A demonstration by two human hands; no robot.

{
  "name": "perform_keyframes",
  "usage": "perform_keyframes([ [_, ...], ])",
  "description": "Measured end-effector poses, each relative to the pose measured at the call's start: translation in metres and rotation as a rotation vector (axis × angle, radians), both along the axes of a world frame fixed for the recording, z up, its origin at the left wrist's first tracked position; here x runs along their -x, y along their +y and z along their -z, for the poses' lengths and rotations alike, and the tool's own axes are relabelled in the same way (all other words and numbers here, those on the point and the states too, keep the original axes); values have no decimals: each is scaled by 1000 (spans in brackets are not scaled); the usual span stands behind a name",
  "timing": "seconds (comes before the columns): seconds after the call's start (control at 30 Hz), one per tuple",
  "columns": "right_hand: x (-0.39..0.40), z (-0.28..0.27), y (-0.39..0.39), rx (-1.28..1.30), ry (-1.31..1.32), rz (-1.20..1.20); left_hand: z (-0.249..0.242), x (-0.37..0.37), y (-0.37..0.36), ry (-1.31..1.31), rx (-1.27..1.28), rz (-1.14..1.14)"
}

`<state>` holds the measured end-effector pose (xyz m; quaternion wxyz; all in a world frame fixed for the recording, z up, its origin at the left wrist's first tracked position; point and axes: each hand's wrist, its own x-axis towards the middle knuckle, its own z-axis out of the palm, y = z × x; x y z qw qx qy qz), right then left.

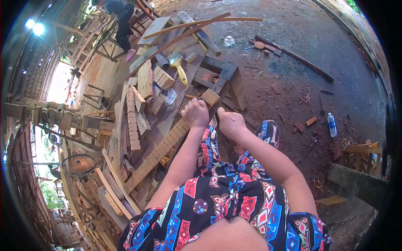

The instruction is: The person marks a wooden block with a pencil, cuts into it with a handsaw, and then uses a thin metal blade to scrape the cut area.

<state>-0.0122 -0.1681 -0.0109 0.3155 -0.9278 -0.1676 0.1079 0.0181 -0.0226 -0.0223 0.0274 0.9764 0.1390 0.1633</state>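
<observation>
My left hand (196, 113) is closed, resting at the upper end of a long wooden strip with cuts across it (161, 147). Just beyond its knuckles sits a small wooden block (210, 96). My right hand (231, 124) is closed too, a short gap to the right of the left one, over the edge of the work surface. What either hand grips is hidden by the fingers. A paintbrush with a yellow handle (180, 70) lies on the bench (166, 112) beyond the left hand, near a crumpled clear plastic bag (171, 97).
Several wood pieces, including a grooved bar (131, 119), crowd the bench to the left. Long sticks (190, 37) cross its far end. A water bottle (331, 124) stands on the littered floor at right. Another person (121, 21) is at the upper left.
</observation>
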Motion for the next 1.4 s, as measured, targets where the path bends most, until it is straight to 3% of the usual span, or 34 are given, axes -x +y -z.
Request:
perform_keyframes([
  [0.3, 31, 2, -34, 31, 10, -9, -3, -1, -1, 6, 24, -3],
  [0.47, 5, 9, -1, -28, -70, 20, -3, 2, 2, -4, -28, -4],
  [0.83, 30, 12, -28, 17, -31, 23, -2, 0, 1, 1, 23, 7],
  [0.93, 11, 12, -5, -71, -120, 50, -3, -1, 2, 70, -26, -34],
  [1.07, 10, -2, -8, -70, -33, 52, -5, 1, 0, 18, -10, -17],
  [1.13, 11, -24, -16, -361, -27, 77, -5, 0, -1, 4, 50, -15],
  [1.23, 14, -43, -38, -519, -74, 219, -8, 2, -1, 24, 53, 0],
  [1.33, 19, -35, -54, -361, 11, 238, -8, 1, -1, 16, 62, -1],
  [1.4, 28, -22, -49, -345, -116, 198, -8, 1, -1, 9, 111, -15],
])
